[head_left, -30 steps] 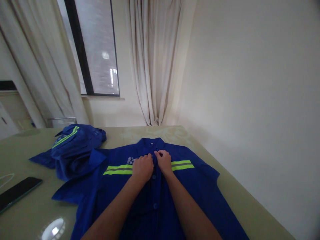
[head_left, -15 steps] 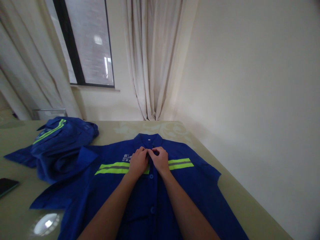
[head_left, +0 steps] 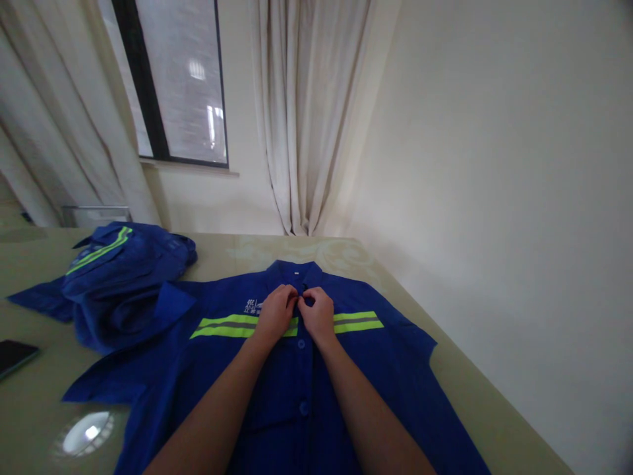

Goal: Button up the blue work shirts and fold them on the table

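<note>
A blue work shirt (head_left: 390,369) with yellow-green reflective stripes lies face up and spread flat on the table (head_left: 475,402). Buttons run down its closed front. My left hand (head_left: 275,311) and my right hand (head_left: 316,313) meet at the front placket just below the collar. Both have their fingers curled, pinching the cloth by the top button. The fingertips touch each other over the seam, and whatever sits between them is hidden.
A second blue shirt (head_left: 123,274) with the same stripes lies crumpled at the back left of the table. A dark phone (head_left: 14,356) rests near the left edge. Curtains, a window and a plain wall stand behind and to the right.
Both hands have crept a little up the placket toward the collar. The view has swung, so the phone and the crumpled shirt sit further left.
</note>
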### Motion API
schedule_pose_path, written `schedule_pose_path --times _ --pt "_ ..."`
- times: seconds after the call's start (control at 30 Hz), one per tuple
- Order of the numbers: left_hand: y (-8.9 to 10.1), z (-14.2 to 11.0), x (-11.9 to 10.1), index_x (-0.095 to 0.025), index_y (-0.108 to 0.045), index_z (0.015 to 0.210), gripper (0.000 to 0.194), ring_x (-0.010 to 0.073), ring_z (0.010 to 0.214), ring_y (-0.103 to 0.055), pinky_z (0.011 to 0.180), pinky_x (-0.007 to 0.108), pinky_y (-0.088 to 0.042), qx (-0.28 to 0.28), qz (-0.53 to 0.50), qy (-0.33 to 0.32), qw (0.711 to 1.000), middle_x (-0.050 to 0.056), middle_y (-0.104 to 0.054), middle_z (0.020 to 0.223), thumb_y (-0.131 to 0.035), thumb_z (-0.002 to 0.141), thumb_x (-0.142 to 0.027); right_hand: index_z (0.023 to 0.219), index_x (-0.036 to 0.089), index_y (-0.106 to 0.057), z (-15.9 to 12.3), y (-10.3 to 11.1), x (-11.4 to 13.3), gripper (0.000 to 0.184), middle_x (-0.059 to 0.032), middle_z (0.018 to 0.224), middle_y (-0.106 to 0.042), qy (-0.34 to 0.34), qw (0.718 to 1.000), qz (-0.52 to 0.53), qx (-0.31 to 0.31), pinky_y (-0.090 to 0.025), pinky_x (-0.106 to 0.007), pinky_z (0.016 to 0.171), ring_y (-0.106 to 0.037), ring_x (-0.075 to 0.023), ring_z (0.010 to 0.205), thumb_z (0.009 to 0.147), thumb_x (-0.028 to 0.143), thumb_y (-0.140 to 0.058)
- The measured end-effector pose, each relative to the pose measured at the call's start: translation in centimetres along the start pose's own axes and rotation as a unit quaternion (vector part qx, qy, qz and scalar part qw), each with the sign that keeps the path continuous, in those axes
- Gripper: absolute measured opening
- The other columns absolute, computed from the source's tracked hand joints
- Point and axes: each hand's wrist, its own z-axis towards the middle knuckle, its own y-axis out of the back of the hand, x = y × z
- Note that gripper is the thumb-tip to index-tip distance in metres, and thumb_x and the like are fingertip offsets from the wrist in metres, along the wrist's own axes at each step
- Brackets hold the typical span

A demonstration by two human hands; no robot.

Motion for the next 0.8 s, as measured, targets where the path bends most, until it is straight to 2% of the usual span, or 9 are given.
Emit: schedule_pose_path --times 0.13,0.23,0.4,0.53,0.63,0.7,0.8 --pt "0.2 -0.4 -0.7 -0.022 -0.066 0.098 0.022 0.0192 0.096 -0.063 0.087 0.029 -0.047 -0.001 0.036 -0.044 0.998 0.006 -0.066 0.102 -0.046 0.098 -0.014 0.082 0.018 -0.074 -0.2 0.3 0.6 0.013 -0.0059 0.092 -0.072 0.009 1.000 -0.009 0.012 -0.049 -0.029 0.082 -0.067 -0.0196 0.085 0.080 0.018 -0.062" --pt "0.2 -0.6 -0.9 -0.022 -0.065 0.104 0.023 0.0202 0.097 -0.064 0.087 0.029 -0.047 0.012 0.050 -0.029 0.998 0.007 -0.067 0.104 -0.044 0.100 -0.015 0.081 0.019 -0.075 -0.1 0.5 0.7 0.020 -0.0050 0.092 -0.073 0.001 1.000 0.004 0.019 -0.050 -0.028 0.082 -0.067 -0.0184 0.086 0.085 0.019 -0.056" --pt "0.2 -0.3 -0.7 -0.022 -0.065 0.101 0.021 0.0206 0.095 -0.067 0.084 0.030 -0.048 0.011 0.008 0.002 1.000 0.006 -0.071 0.101 -0.045 0.100 -0.017 0.083 0.020 -0.076 0.1 0.4 0.1 0.018 -0.0043 0.089 -0.074 -0.032 0.999 0.012 0.030 -0.051 -0.028 0.080 -0.068 -0.0186 0.082 0.080 0.015 -0.059" --pt "0.2 0.0 -0.1 -0.023 -0.066 0.104 0.023 0.0196 0.098 -0.070 0.086 0.029 -0.050 0.004 -0.038 0.006 0.999 0.004 -0.075 0.103 -0.046 0.098 -0.014 0.084 0.020 -0.074 0.2 0.1 -0.4 0.013 -0.0043 0.089 -0.072 -0.018 0.999 0.022 0.044 -0.051 -0.029 0.078 -0.066 -0.0191 0.082 0.081 0.017 -0.062" --pt "0.1 0.1 0.3 -0.023 -0.066 0.110 0.022 0.0191 0.093 -0.073 0.082 0.028 -0.052 -0.007 -0.076 0.019 0.997 0.003 -0.078 0.099 -0.048 0.098 -0.020 0.084 0.020 -0.073 0.2 0.1 -0.3 0.012 -0.0047 0.093 -0.070 -0.010 0.999 0.001 0.041 -0.050 -0.030 0.081 -0.065 -0.0192 0.085 0.082 0.015 -0.063" --pt "-0.1 0.3 0.7 -0.022 -0.068 0.106 0.017 0.0187 0.086 -0.074 0.079 0.028 -0.054 -0.011 -0.106 0.028 0.994 0.002 -0.079 0.093 -0.054 0.096 -0.025 0.082 0.021 -0.072 0.1 0.2 -0.1 0.013 -0.0045 0.095 -0.069 -0.003 0.999 -0.015 0.044 -0.049 -0.029 0.083 -0.065 -0.0188 0.087 0.083 0.013 -0.062" --pt "-0.3 0.6 1.2 -0.022 -0.071 0.096 0.013 0.0175 0.084 -0.074 0.079 0.027 -0.055 -0.010 -0.141 0.035 0.989 0.001 -0.079 0.089 -0.060 0.090 -0.021 0.080 0.022 -0.072 -0.1 0.3 0.4 0.012 -0.0032 0.096 -0.068 -0.012 0.998 -0.031 0.047 -0.048 -0.030 0.084 -0.064 -0.0184 0.088 0.085 0.014 -0.063"
